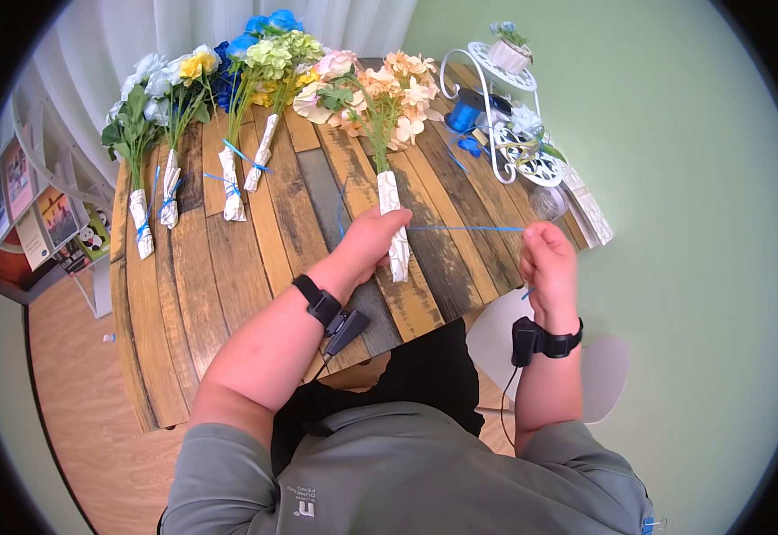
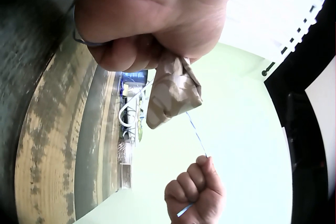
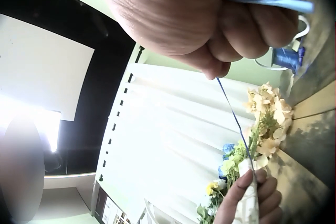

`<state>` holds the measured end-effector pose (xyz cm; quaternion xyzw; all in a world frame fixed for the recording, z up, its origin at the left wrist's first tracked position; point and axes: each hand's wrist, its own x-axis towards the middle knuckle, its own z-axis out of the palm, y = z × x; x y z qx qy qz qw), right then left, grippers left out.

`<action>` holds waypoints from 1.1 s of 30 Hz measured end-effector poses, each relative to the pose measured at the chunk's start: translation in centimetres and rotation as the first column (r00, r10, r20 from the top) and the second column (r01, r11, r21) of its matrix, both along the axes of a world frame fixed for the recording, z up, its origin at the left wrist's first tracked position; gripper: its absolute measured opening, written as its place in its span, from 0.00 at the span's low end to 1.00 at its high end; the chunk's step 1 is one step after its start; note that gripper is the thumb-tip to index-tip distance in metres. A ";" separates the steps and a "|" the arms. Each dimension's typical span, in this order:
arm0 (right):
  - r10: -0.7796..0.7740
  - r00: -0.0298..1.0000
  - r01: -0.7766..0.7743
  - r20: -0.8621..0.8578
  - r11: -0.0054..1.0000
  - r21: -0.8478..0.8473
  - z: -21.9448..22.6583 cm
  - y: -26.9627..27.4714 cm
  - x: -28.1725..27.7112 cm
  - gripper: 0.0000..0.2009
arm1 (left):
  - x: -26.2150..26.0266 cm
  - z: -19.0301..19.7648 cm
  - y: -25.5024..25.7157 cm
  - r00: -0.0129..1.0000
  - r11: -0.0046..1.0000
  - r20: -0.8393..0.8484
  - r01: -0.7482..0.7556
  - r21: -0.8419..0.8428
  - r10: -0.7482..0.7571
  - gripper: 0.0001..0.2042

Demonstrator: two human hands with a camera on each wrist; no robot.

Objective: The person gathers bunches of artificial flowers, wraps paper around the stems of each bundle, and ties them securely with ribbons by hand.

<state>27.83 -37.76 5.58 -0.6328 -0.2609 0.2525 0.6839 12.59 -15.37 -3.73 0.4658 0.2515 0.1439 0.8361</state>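
My left hand (image 1: pixel 369 241) grips the white patterned paper wrap (image 1: pixel 390 191) around the stems of a flower bunch. Its green stems (image 1: pixel 380 134) point away from me toward peach blossoms (image 1: pixel 411 89). From the wrap a thin blue ribbon (image 1: pixel 469 228) runs straight and taut to my right hand (image 1: pixel 549 267), which pinches it between thumb and fingers off the table's right side. A tail of the ribbon (image 3: pixel 278 3) hangs out past the curled right fingers in the right wrist view. The folded lower end of the wrap (image 2: pixel 176 90) sticks out under my left hand in the left wrist view.
Several wrapped bunches tied with blue ribbon, one with a wrap (image 1: pixel 141 223), lie on the left of the wooden table (image 1: pixel 264 276). At the back right stand a white metal stand (image 1: pixel 505 80) and a blue ribbon spool (image 1: pixel 465 111). A white chair (image 1: pixel 605 374) is at the right.
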 end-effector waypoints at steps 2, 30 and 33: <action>-0.053 0.993 0.056 0.101 0.998 -0.027 0.1 -0.4 0.0 0.05 | -0.1 0.0 0.0 1.000 1.000 -0.004 0.014 0.003 -0.014 0.07; 0.095 0.991 -0.104 -0.091 0.989 -0.101 -3.7 3.6 -2.5 0.07 | 0.3 -0.6 -0.6 0.996 0.990 0.009 0.088 0.107 -0.089 0.10; -0.020 0.996 0.026 0.084 0.998 -0.060 -3.6 3.1 -2.6 0.07 | 0.7 -1.0 -0.7 0.997 0.993 0.015 0.079 0.091 -0.081 0.10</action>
